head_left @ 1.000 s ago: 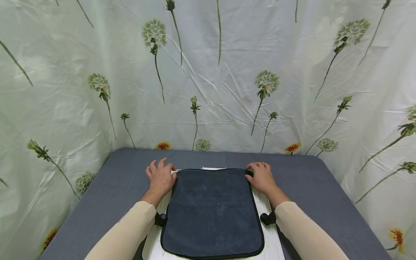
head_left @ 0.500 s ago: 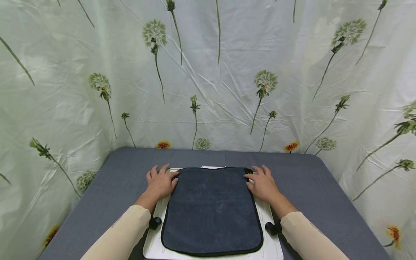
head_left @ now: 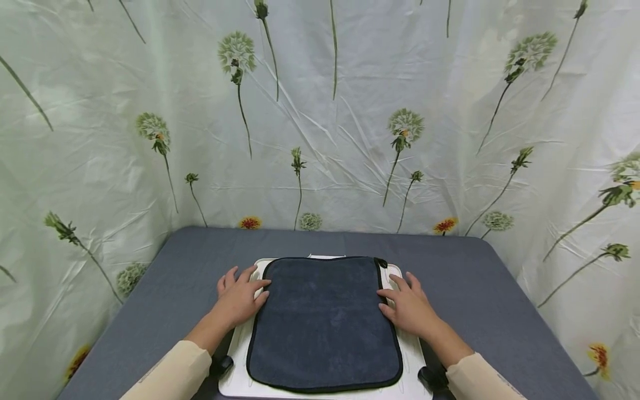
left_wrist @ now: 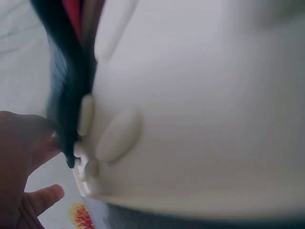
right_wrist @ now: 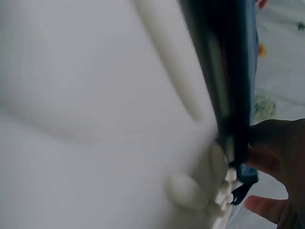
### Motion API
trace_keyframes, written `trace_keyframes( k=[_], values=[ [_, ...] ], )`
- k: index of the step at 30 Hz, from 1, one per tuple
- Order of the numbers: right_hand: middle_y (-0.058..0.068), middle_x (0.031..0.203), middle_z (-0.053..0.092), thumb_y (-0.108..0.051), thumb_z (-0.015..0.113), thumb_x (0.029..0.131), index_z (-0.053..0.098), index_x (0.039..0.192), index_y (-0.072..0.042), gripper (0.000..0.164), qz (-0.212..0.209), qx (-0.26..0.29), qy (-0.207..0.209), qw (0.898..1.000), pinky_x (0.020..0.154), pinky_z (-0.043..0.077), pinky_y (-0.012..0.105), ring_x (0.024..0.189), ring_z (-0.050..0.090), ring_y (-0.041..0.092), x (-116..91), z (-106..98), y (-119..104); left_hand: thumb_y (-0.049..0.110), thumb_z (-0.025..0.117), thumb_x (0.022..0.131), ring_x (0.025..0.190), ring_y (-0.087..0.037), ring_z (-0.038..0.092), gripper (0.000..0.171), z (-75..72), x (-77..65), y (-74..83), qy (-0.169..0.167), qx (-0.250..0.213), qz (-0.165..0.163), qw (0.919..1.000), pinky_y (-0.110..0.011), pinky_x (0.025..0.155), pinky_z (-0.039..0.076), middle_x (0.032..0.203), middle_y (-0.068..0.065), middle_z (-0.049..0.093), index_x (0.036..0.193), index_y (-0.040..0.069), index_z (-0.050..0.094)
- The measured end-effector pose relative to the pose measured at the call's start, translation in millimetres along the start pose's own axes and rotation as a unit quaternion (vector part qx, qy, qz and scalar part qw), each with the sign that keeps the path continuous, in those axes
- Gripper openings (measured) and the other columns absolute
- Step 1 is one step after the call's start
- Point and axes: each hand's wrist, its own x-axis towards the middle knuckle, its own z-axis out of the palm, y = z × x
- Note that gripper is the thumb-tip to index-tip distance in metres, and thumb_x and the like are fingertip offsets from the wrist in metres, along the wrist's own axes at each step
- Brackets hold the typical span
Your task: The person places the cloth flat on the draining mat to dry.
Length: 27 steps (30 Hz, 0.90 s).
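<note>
A navy cloth [head_left: 325, 322] with black edging lies spread flat over a white plastic board [head_left: 237, 364] with raised ribs. A small black tab [head_left: 382, 263] sticks out at its far right corner. My left hand [head_left: 237, 300] is at the cloth's left edge, thumb and forefinger just over the border, other fingers spread. Mirroring it, my right hand [head_left: 409, 308] has its fingertips on the right border, fingers apart. From the side, the left wrist view shows the cloth [left_wrist: 66, 90] folded over the board's edge, a red strip [left_wrist: 72, 16] showing between layers.
Under the board is a table with a grey cover [head_left: 165, 300]. A white curtain [head_left: 320, 111] printed with dandelions hangs right behind the table's far edge. Black wrist straps with cameras [head_left: 220, 366] sit near both sleeves, close to the board's sides.
Both hands have let go of the cloth's far corners and drawn back along its side edges toward the body. The black tab has come into view. The cloth and board stay nearly in place.
</note>
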Motion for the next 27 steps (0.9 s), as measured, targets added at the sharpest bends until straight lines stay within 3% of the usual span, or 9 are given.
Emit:
trace_keyframes(
  k=[5, 10, 17, 21, 27],
  values=[
    [0.023, 0.144, 0.056, -0.034, 0.077, 0.09, 0.076, 0.12, -0.019, 0.033, -0.002, 0.024, -0.033, 0.999, 0.107, 0.036, 0.074, 0.138, 0.038, 0.061, -27.6, -10.9, -8.8, 0.034, 0.068, 0.097, 0.143, -0.059, 0.03, 0.032, -8.7, -26.3, 3.4, -0.008, 0.002, 0.033, 0.9994, -0.077, 0.109, 0.023, 0.155, -0.017, 0.048, 0.127, 0.023, 0.073],
    [0.019, 0.145, 0.056, -0.037, 0.079, 0.088, 0.076, 0.119, -0.023, 0.034, -0.001, 0.056, -0.072, 0.996, 0.103, 0.039, 0.076, 0.14, 0.036, 0.06, -50.2, -22.2, -14.5, 0.037, 0.074, 0.092, 0.139, -0.057, 0.036, 0.031, -15.0, -47.9, 7.3, -0.031, -0.002, 0.042, 0.9986, -0.077, 0.106, 0.028, 0.151, -0.013, 0.053, 0.122, 0.026, 0.075],
    [0.017, 0.141, 0.06, -0.038, 0.083, 0.083, 0.077, 0.108, -0.028, 0.027, -0.039, 0.076, -0.07, 0.994, 0.097, 0.043, 0.076, 0.135, 0.041, 0.061, -74.7, -27.9, -18.4, 0.043, 0.08, 0.085, 0.138, -0.055, 0.039, 0.016, -18.7, -73.8, 11.1, -0.038, -0.029, 0.041, 0.9981, -0.076, 0.104, 0.03, 0.144, -0.01, 0.059, 0.093, 0.033, 0.071],
    [0.017, 0.139, 0.061, -0.037, 0.083, 0.083, 0.075, 0.105, -0.031, 0.025, -0.069, 0.098, -0.081, 0.989, 0.092, 0.045, 0.076, 0.132, 0.042, 0.063, -85.8, -27.4, -17.5, 0.051, 0.082, 0.08, 0.138, -0.056, 0.039, 0.026, -21.1, -86.3, 12.4, -0.056, -0.048, 0.036, 0.9966, -0.077, 0.104, 0.029, 0.139, -0.008, 0.061, 0.077, 0.038, 0.06],
    [0.016, 0.138, 0.058, -0.03, 0.085, 0.079, 0.071, 0.108, -0.033, 0.032, -0.086, 0.116, -0.128, 0.981, 0.095, 0.042, 0.076, 0.133, 0.04, 0.061, -93.9, -25.9, -14.8, 0.057, 0.084, 0.073, 0.138, -0.057, 0.037, 0.036, -17.9, -100.0, 10.7, -0.072, -0.06, 0.036, 0.995, -0.077, 0.105, 0.027, 0.138, -0.009, 0.061, 0.067, 0.039, 0.054]
  ],
)
